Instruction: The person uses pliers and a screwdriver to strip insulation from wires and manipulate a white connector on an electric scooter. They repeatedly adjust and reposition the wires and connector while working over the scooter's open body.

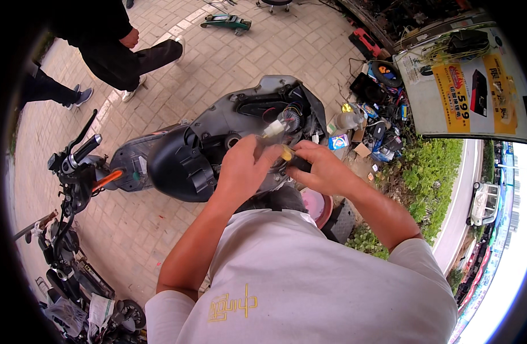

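Closest below the camera, the left hand (pixel 244 166) and right hand (pixel 320 168) meet over the open grey plastic scooter body (pixel 217 123). Right fingers pinch a yellow-handled black tool (pixel 292 157), probably a screwdriver, its long axis pointing left toward the small white plastic connector (pixel 273 128) which the left fingertips pinch just above.

A brick-paved floor (pixel 246 51) carried an opened grey scooter (pixel 217 143), a second motorbike (pixel 68 218) at the left, a green floor jack (pixel 228 22), and scattered tools and parts (pixel 372 126) beside the shrubs.
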A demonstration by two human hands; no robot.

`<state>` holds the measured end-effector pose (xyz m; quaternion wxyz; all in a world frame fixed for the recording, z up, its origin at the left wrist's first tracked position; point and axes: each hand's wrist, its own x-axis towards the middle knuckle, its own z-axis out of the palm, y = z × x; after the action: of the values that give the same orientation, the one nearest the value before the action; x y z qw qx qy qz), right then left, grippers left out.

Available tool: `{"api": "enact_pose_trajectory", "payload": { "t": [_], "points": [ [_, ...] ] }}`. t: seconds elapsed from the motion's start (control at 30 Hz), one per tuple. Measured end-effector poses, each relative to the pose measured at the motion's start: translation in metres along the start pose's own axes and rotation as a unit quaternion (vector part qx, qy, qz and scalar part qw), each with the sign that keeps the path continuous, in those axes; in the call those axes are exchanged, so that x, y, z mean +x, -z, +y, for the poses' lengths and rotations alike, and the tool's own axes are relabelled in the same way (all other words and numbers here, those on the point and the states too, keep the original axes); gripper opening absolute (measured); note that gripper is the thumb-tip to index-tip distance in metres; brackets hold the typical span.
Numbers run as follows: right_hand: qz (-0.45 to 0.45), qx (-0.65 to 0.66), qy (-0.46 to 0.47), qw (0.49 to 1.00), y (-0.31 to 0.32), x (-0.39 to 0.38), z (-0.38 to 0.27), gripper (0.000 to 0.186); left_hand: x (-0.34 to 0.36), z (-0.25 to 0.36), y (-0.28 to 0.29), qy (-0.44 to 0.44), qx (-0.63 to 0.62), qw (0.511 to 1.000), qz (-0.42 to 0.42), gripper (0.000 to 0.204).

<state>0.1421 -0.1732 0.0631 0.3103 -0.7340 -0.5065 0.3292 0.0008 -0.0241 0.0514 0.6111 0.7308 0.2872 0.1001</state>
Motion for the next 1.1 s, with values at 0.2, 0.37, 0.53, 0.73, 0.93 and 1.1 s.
{"api": "enact_pose_trajectory", "payload": {
  "t": [0.2, 0.37, 0.53, 0.73, 0.93, 1.1],
  "points": [
    [-0.105, 0.274, -0.207, 0.933, 0.000, -0.003, -0.020, 0.028, -0.004, -0.012, -0.005, 0.017, -0.109, 0.993, 0.029, 0.030],
    [-0.125, 0.386, -0.251, 0.879, -0.005, -0.002, -0.019, 0.029, -0.005, -0.028, -0.009, 0.006, -0.167, 0.985, 0.035, 0.024],
    [-0.146, 0.499, -0.269, 0.811, -0.007, 0.000, -0.019, 0.028, -0.007, -0.032, -0.004, 0.018, -0.182, 0.983, 0.026, 0.025],
    [-0.137, 0.273, -0.176, 0.936, -0.009, 0.001, -0.014, 0.029, -0.004, -0.016, 0.005, -0.006, -0.099, 0.995, 0.000, 0.037],
    [-0.016, 0.039, 0.050, 0.998, -0.011, 0.004, -0.008, 0.026, -0.002, -0.014, 0.008, -0.047, -0.041, 0.998, 0.002, 0.037],
    [-0.098, 0.219, -0.153, 0.959, -0.004, 0.003, -0.030, 0.023, -0.001, -0.021, 0.010, -0.010, -0.084, 0.996, -0.009, 0.029]
  ]
}}
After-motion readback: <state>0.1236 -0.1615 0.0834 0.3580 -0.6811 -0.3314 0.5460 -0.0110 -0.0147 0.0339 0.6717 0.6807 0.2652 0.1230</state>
